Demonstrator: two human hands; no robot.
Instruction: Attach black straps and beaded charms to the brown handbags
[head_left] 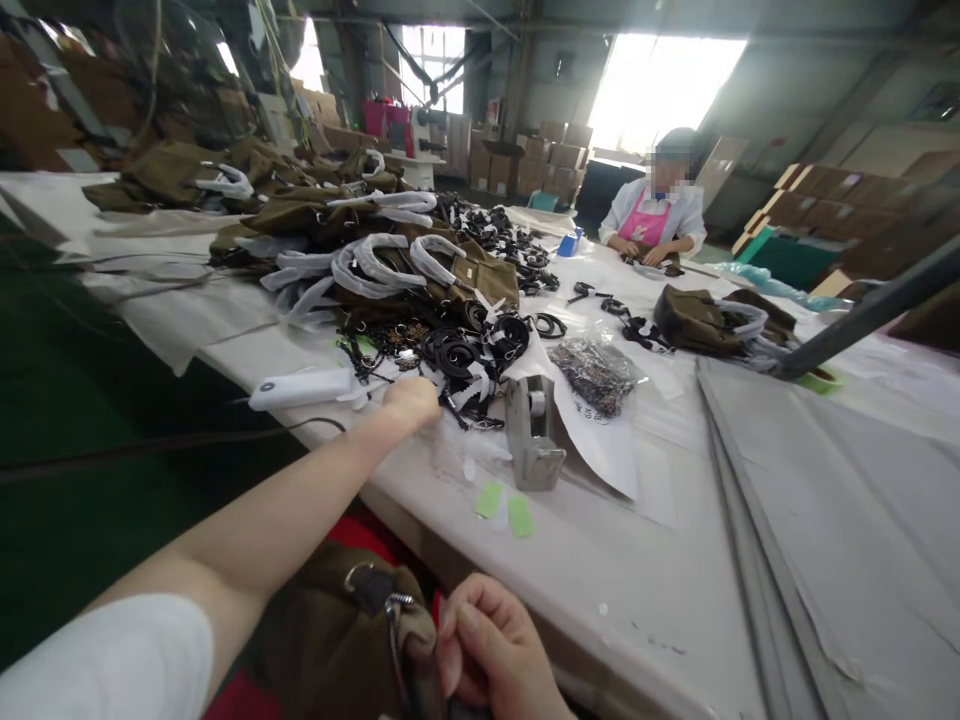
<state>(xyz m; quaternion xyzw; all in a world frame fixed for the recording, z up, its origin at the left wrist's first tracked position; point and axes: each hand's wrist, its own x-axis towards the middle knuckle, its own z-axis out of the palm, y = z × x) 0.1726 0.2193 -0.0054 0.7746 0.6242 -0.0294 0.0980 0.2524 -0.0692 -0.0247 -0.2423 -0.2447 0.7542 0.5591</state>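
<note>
Reaching forward over the table, my left hand (414, 400) is at the near edge of a heap of coiled black straps (450, 352) and small chains with metal clips (397, 338). Its fingers are hidden behind the back of the hand. Low in the picture, an olive-brown bag (315, 625) with a metal ring and a zipper lies at my lap. My right hand (491, 640) has its fingers curled at the bag's zipped edge, thumb against the forefinger. Beside my left hand lies a white handheld device (300, 388). A grey tape dispenser (534, 440) stands to its right.
Olive bags with white-wrapped handles (390, 265) are piled at the left. A plastic bag of small hardware (596, 375) lies on white paper. Green labels (519, 517) are near the table's edge. Opposite, a person in a pink apron (649, 222) handles something. A grey bar (870, 310) slants in from the right.
</note>
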